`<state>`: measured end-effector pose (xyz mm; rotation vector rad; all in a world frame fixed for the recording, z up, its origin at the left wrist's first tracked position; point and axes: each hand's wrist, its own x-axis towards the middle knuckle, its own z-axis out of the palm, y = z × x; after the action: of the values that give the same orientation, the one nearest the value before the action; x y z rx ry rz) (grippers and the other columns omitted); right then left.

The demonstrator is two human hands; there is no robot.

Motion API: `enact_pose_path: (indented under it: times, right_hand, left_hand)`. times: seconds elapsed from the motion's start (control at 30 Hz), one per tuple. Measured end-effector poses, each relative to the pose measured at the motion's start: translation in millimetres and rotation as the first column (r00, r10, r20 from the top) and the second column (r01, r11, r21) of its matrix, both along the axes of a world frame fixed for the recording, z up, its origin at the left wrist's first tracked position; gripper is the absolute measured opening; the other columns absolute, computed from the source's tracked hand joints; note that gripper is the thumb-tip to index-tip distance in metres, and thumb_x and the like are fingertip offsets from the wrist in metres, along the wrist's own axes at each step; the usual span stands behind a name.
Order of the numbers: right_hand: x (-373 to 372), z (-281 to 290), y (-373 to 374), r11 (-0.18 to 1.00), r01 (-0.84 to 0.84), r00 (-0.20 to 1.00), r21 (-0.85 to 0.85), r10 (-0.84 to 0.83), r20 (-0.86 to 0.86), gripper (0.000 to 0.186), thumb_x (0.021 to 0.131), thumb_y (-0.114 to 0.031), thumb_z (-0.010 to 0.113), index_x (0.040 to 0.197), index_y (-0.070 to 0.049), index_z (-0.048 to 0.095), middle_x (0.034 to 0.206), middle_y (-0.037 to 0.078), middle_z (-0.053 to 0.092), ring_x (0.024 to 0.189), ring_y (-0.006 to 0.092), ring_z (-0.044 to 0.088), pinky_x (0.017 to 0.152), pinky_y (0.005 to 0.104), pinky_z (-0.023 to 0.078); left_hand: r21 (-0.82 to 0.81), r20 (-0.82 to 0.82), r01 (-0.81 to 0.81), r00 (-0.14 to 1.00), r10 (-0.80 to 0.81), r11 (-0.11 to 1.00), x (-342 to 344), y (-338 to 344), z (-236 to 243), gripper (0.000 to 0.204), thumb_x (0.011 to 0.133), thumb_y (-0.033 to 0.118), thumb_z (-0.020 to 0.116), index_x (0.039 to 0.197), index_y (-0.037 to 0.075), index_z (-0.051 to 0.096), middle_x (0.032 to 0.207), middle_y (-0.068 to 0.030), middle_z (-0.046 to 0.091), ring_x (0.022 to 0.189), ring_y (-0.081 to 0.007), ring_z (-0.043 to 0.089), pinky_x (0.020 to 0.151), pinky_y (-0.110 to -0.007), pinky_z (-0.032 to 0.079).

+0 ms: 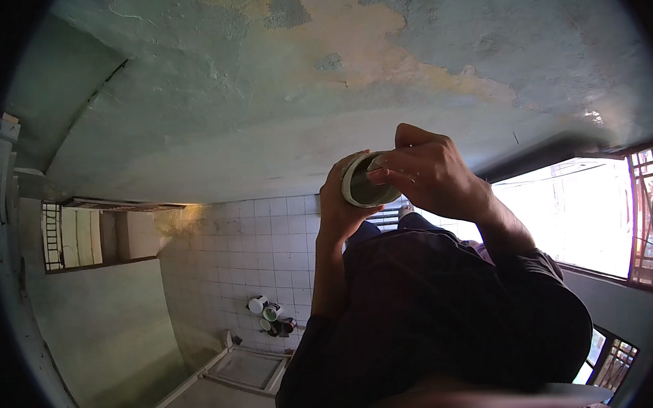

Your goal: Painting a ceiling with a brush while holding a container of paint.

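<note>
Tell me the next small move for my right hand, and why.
Probably lift the right hand clear of the round container: its fingers are at the opening, while the left hand supports the side. Whether the fingers hold anything is unclear.

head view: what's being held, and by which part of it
A tub, by its outer side, in the left hand. The right hand is at its mouth; whether it grips cannot be told.
</note>
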<state>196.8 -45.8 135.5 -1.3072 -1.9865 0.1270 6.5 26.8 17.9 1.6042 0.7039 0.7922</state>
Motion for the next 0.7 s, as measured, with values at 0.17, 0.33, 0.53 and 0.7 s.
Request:
enact_pose_path:
  times: [0.17, 0.33, 0.53, 0.7]
  right_hand:
    - [-1, 4, 0, 1.000, -0.019, 1.000, 0.003, 0.019, 0.013, 0.015, 0.083, -0.005, 0.083, 0.094, -0.008, 0.075, 0.074, 0.005, 0.066, 0.075, 0.0184, 0.063, 0.058, 0.0339, 0.055]
    - [-3, -1, 1, 0.999, -0.040, 0.999, 0.012, 0.040, -0.016, 0.016, 0.082, -0.005, 0.084, 0.093, -0.008, 0.074, 0.074, 0.004, 0.066, 0.074, 0.0183, 0.063, 0.058, 0.0344, 0.055]
    - [-4, 1, 2, 0.999, -0.035, 0.999, -0.001, 0.035, -0.016, 0.019, 0.079, -0.003, 0.084, 0.094, -0.008, 0.073, 0.074, 0.003, 0.067, 0.075, 0.0180, 0.063, 0.059, 0.0348, 0.056]
    - [-3, 0, 4, 0.998, -0.058, 0.998, 0.034, 0.059, -0.031, 0.014, 0.083, -0.005, 0.082, 0.094, -0.006, 0.075, 0.075, 0.004, 0.066, 0.071, 0.0185, 0.061, 0.057, 0.0343, 0.054]
  left_hand:
    - [0.041, -0.025, 0.010, 1.000, -0.009, 0.999, -1, 1, 1, 0.094, 0.055, 0.002, 0.099, 0.140, 0.010, 0.060, 0.134, -0.0078, 0.069, 0.122, -0.0250, 0.068, 0.106, -0.038, 0.056]
    - [0.025, 0.018, 0.027, 0.999, -0.027, 0.999, -1, 1, -2, 0.094, 0.055, 0.003, 0.099, 0.141, 0.009, 0.060, 0.134, -0.0092, 0.069, 0.122, -0.0252, 0.068, 0.106, -0.038, 0.056]
    - [0.039, -0.014, -0.004, 1.000, 0.004, 0.999, -3, -2, 5, 0.093, 0.057, 0.003, 0.099, 0.141, 0.009, 0.060, 0.134, -0.0093, 0.069, 0.122, -0.0244, 0.068, 0.106, -0.038, 0.056]
    - [0.012, -0.037, -0.021, 0.999, 0.021, 1.000, -2, -3, 6, 0.090, 0.059, 0.005, 0.097, 0.140, 0.009, 0.060, 0.132, -0.0092, 0.070, 0.121, -0.0245, 0.069, 0.106, -0.038, 0.056]
